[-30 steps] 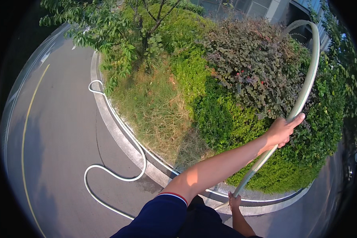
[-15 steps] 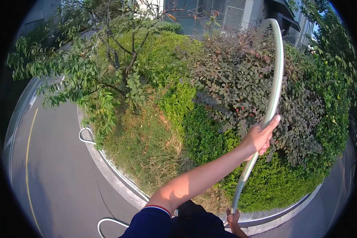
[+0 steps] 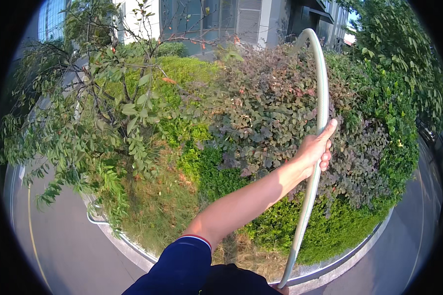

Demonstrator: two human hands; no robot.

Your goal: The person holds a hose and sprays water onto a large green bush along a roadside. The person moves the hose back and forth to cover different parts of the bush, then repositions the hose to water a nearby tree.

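Clearly the left hand (image 3: pixel 316 149) is closed around a pale green hose (image 3: pixel 321 105), held high before the purple-leaved shrub (image 3: pixel 275 113); the right hand is out of view. To work well, I judge, grip firmly, keep the arching upper end aimed over the bed, and avoid kinking.
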